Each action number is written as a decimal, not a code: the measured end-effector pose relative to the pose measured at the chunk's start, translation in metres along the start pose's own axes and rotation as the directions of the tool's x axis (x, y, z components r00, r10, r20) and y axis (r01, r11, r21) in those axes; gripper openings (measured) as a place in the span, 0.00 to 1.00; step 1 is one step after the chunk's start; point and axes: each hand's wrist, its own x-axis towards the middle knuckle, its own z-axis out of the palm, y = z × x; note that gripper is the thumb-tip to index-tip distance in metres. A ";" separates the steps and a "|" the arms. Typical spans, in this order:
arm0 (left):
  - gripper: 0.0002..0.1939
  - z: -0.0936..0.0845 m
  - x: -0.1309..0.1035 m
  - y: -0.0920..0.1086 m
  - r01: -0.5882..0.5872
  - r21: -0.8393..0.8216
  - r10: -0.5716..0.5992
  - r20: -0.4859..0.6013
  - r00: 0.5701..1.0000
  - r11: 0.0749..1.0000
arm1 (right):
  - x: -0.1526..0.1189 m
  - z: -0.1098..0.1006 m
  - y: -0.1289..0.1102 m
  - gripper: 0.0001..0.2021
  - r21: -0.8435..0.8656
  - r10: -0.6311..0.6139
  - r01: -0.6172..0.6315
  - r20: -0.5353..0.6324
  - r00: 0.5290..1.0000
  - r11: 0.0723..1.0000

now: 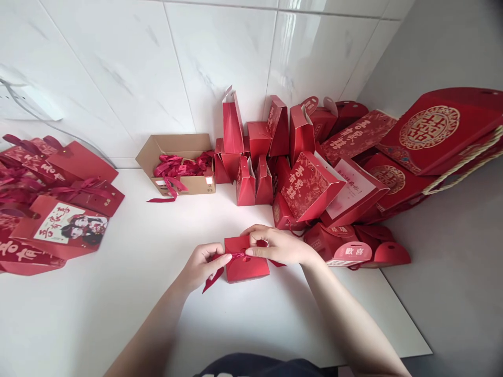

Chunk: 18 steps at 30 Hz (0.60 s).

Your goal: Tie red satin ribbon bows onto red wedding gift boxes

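Note:
A small red gift box (pixel 249 269) lies on the white table in front of me, with a dark red ribbon (pixel 213 281) across its top. My left hand (pixel 202 266) pinches the ribbon at the box's left side, thumb tip near the middle. On the right, my right hand (pixel 275 245) has its thumb and fingers closed on the ribbon close to the centre, over the box's right part. A loop shows between its fingers. One ribbon tail hangs at the lower left and another sticks out to the right, under my right hand.
An open cardboard box (pixel 188 186) of loose red ribbons stands near the tiled wall (pixel 223 52). Many red gift boxes (pixel 314 188) are piled at the back right. Ribboned boxes (pixel 74 228) crowd the left. A grey wall (pixel 451 251) borders the right.

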 end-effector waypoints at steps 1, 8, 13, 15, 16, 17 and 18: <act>0.22 0.000 0.000 0.000 -0.008 -0.010 0.008 0.012 1.000 1.000 | 0.001 -0.001 0.001 0.14 0.007 -0.015 0.015 -0.005 1.000 1.000; 0.21 -0.001 0.000 0.001 -0.025 0.006 0.025 0.069 0.997 1.000 | 0.001 0.000 0.003 0.13 -0.063 -0.057 0.055 -0.019 0.998 0.997; 0.21 -0.004 0.001 0.003 -0.012 0.023 0.011 0.020 1.000 1.000 | 0.003 0.004 0.001 0.12 -0.109 -0.056 0.045 -0.099 0.993 0.993; 0.20 -0.007 0.004 0.008 0.008 0.017 -0.008 -0.006 1.000 1.000 | 0.007 0.004 0.000 0.12 -0.132 -0.053 0.032 -0.166 0.985 0.991; 0.20 -0.010 0.005 0.012 0.016 0.026 -0.016 -0.012 1.000 1.000 | 0.010 0.003 0.000 0.12 -0.141 -0.057 0.029 -0.199 0.978 0.990; 0.20 -0.013 0.007 0.018 0.020 0.053 -0.019 -0.015 1.000 0.998 | 0.014 0.001 -0.001 0.12 -0.151 -0.064 0.030 -0.224 0.972 0.988; 0.20 -0.017 0.009 0.025 0.015 0.098 -0.013 -0.018 1.000 0.995 | 0.018 -0.001 -0.003 0.12 -0.162 -0.073 0.034 -0.241 0.968 0.986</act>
